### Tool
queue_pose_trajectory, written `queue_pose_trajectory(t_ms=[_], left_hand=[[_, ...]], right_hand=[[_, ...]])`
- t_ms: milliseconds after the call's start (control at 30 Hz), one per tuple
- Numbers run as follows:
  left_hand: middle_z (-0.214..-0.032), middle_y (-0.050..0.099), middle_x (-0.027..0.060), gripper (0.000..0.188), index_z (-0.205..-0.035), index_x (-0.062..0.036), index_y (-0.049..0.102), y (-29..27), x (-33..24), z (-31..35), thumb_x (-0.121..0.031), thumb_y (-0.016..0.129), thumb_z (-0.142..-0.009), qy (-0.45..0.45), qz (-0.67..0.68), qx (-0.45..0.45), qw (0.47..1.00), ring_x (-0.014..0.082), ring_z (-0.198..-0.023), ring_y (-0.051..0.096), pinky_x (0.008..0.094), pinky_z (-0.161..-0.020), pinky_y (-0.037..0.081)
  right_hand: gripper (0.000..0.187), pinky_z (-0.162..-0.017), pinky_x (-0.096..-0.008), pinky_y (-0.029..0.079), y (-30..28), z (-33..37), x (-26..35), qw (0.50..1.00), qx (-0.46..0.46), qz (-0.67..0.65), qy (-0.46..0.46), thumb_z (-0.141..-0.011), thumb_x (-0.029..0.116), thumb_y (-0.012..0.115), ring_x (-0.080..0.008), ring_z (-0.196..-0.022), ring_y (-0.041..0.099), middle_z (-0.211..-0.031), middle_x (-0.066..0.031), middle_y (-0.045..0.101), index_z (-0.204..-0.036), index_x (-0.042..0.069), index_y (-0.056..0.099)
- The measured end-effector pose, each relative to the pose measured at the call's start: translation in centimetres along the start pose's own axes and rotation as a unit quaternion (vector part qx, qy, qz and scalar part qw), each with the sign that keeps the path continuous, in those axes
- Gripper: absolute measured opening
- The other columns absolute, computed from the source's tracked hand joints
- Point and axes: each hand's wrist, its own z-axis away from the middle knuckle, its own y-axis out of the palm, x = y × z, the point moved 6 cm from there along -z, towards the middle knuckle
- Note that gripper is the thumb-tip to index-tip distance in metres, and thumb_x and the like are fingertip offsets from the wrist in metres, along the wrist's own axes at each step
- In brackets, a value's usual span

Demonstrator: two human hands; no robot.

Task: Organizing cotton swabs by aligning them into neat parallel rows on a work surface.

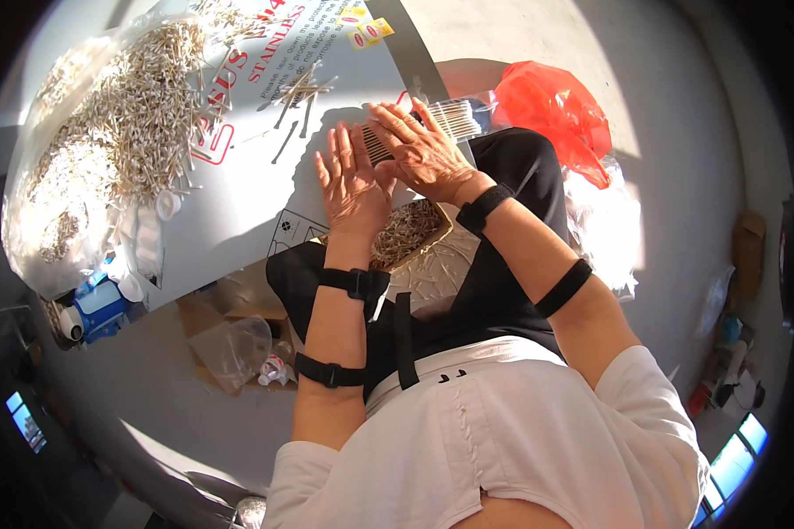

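My left hand (355, 187) lies flat near the right edge of the table, its fingers stretched out and nothing gripped in it. Beside it my right hand (425, 159) reaches over a neat row of cotton swabs (457, 118), fingers straight and resting on them. The swabs lie side by side, partly hidden under the right hand, with white tips showing on the far right. Below the hands, a box of loose cotton swabs (408, 234) sits at my lap. A few scattered swabs (302, 99) lie on the table to the left of the hands.
A clear bag with a big heap of cotton swabs (141, 106) covers the table's left side. A red plastic bag (556, 115) lies right of the hands. Yellow stickers (370, 33) are at the table's far edge. A blue-and-white container (101, 309) stands at the near left corner.
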Motion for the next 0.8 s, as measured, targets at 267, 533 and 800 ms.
queue_pose_trajectory(t_ms=[267, 533, 800], left_hand=[[-0.158, 0.018, 0.0178, 0.079, -0.151, -0.0029, 0.022, 0.0, -0.1, -0.3, -0.036, 0.061, -0.09, 0.001, 0.002, 0.011, 1.0, 0.0326, -0.147, 0.018, 0.0531, -0.118, 0.011], [-0.159, 0.016, 0.0187, 0.08, -0.152, -0.0023, 0.014, 0.2, -0.7, -0.6, -0.05, 0.045, -0.096, -0.01, -0.012, 0.006, 1.0, 0.0334, -0.147, 0.015, 0.0515, -0.119, 0.009], [-0.158, 0.019, 0.0183, 0.08, -0.152, -0.0013, 0.017, 1.0, -2.8, -1.2, -0.044, 0.053, -0.094, -0.006, -0.017, -0.001, 1.0, 0.033, -0.147, 0.017, 0.052, -0.119, 0.011]], right_hand=[[0.069, -0.119, -0.0478, 0.013, 0.8, 0.4, -0.2, 0.999, 0.024, -0.019, 0.016, -0.093, 0.046, 0.052, -0.0238, -0.144, 0.027, -0.154, -0.0117, 0.032, -0.146, 0.005, 0.036], [0.061, -0.117, -0.0533, 0.013, -1.5, 4.4, -8.4, 0.982, -0.066, 0.029, 0.177, -0.097, 0.045, 0.046, -0.0281, -0.143, 0.027, -0.153, -0.0097, 0.034, -0.149, 0.016, 0.033], [0.061, -0.118, -0.0527, 0.012, 0.3, 5.0, -8.7, 0.978, -0.055, -0.043, 0.196, -0.098, 0.048, 0.043, -0.0261, -0.144, 0.025, -0.154, -0.0088, 0.032, -0.149, 0.016, 0.031]])
